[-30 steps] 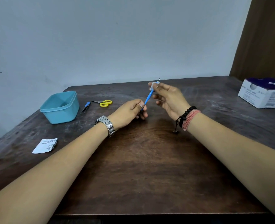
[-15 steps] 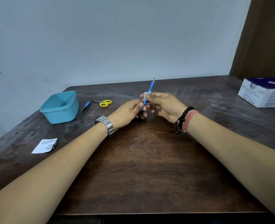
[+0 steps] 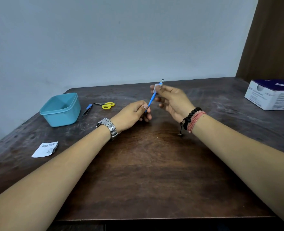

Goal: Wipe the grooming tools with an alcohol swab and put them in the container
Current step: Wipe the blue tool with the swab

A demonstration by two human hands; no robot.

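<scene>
My left hand (image 3: 134, 113) pinches the lower end of a thin blue cuticle tool (image 3: 151, 100), which slants up to the right above the table. My right hand (image 3: 172, 100) presses a small white alcohol swab (image 3: 156, 86) around the tool's upper part, just below its dark forked tip. The light blue container (image 3: 61, 110) stands open at the left. Beside it lie a blue-handled tweezers (image 3: 87, 110) and small yellow-handled scissors (image 3: 106, 105).
A torn white swab wrapper (image 3: 45, 149) lies at the front left of the dark wooden table (image 3: 146, 172). A white and purple box of swabs (image 3: 271, 95) sits at the far right. A pale wall runs behind the table.
My right hand slid the swab down the tool toward my left hand, then back up to near the tip. My left hand stayed put.
</scene>
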